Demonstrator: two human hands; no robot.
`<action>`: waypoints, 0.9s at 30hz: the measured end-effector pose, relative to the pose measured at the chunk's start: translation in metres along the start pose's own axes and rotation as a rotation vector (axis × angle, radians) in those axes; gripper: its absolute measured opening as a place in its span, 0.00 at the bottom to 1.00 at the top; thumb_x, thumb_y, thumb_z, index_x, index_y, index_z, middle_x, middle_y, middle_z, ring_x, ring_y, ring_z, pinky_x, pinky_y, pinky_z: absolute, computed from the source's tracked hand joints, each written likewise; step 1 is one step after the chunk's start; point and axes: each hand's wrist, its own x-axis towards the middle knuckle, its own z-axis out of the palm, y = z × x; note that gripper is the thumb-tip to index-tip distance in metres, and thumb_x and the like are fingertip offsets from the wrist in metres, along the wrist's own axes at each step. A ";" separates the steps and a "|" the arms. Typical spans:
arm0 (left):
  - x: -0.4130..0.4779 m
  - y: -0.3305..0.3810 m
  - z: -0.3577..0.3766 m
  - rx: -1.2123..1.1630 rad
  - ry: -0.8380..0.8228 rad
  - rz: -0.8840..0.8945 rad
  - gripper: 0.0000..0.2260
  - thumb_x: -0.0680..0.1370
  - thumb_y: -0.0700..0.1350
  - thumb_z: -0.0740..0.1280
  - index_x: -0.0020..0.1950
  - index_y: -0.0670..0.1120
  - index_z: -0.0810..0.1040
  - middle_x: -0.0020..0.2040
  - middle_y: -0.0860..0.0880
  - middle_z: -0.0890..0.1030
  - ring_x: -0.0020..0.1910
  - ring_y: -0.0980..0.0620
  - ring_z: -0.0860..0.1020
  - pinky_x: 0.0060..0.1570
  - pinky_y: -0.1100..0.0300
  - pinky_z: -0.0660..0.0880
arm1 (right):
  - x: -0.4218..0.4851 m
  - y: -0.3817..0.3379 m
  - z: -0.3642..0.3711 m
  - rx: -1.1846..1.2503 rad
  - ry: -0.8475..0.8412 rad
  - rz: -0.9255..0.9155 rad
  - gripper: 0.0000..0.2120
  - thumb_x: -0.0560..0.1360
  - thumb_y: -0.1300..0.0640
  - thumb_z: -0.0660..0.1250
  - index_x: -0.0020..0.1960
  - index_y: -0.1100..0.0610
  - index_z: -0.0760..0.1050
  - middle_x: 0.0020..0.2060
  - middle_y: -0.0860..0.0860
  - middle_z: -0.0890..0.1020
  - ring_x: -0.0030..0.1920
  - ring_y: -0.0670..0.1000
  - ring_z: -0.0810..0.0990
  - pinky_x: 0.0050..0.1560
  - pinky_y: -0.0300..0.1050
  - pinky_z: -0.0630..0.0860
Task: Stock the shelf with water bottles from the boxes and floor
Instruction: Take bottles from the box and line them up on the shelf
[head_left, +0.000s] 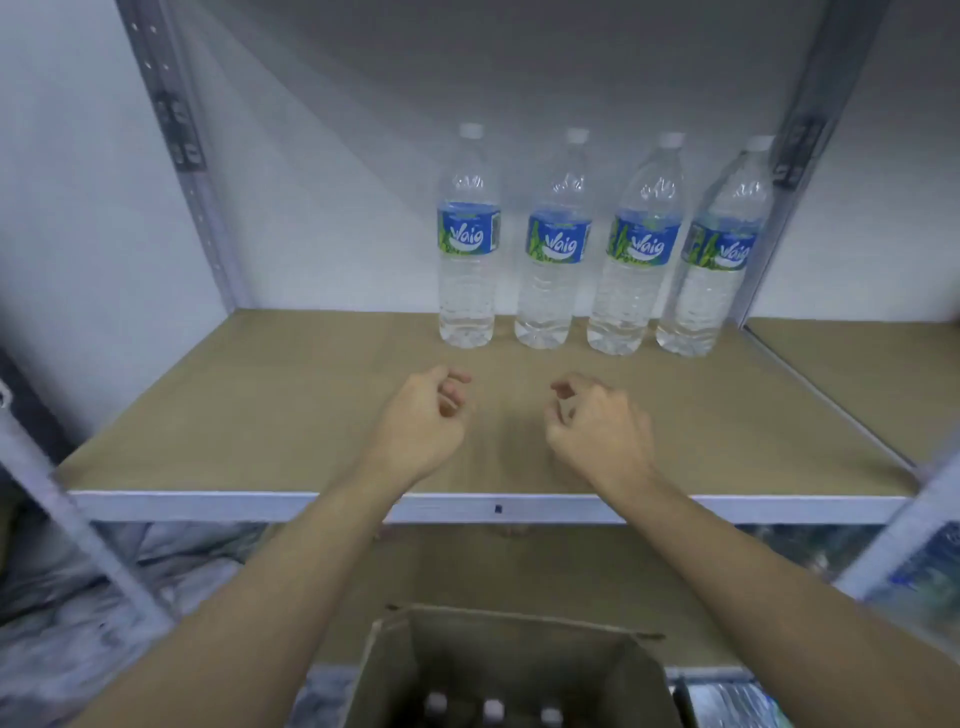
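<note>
Brown fibreboard shelf (234, 426), seen from the head camera. Four bottles (553, 249) stand upright in a row at the back, right of centre, close beside one another with labels forward. The rightmost stands just beside the right post (810, 156). Left hand (421, 421) and right hand (597, 431) hover over the bare middle of the shelf, in front of the row and apart from it. Both are released, fingers loosely curled, grasping nothing.

Risks (judged). The row is tightly spaced, so a bottle set down next to it at a tilt could knock a neighbour and topple several. A bottle lifted from the box by its cap alone may slip. A bottle raised close to the front rail (208, 506) could catch on that edge.

Containers. An open box (519, 649) sits below the shelf's front edge, between the forearms. Three white caps (492, 709) show deep inside it, so it holds at least three upright bottles; the rest of its contents lies outside the frame. On the lower level at the right, plastic-wrapped packs (924, 571) appear to hold bottles too, though blur prevents certainty.
</note>
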 end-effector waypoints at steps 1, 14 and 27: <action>-0.020 0.000 -0.001 0.007 0.026 0.032 0.09 0.75 0.39 0.65 0.49 0.53 0.78 0.37 0.49 0.81 0.35 0.52 0.78 0.44 0.56 0.78 | -0.019 -0.004 -0.003 0.025 0.046 -0.022 0.13 0.76 0.50 0.61 0.58 0.49 0.78 0.50 0.50 0.84 0.51 0.59 0.82 0.49 0.49 0.76; -0.249 -0.128 0.087 0.122 -0.421 -0.364 0.09 0.75 0.45 0.69 0.55 0.49 0.77 0.48 0.52 0.81 0.49 0.55 0.79 0.53 0.58 0.76 | -0.252 0.060 0.105 0.242 -0.378 0.365 0.15 0.75 0.50 0.67 0.61 0.49 0.75 0.53 0.49 0.82 0.53 0.51 0.81 0.50 0.44 0.76; -0.344 -0.219 0.200 0.037 -0.630 -0.923 0.40 0.67 0.65 0.69 0.72 0.44 0.68 0.68 0.44 0.74 0.66 0.45 0.72 0.64 0.57 0.68 | -0.342 0.131 0.228 0.287 -0.831 1.100 0.37 0.68 0.49 0.78 0.72 0.56 0.67 0.63 0.55 0.77 0.59 0.55 0.78 0.57 0.45 0.75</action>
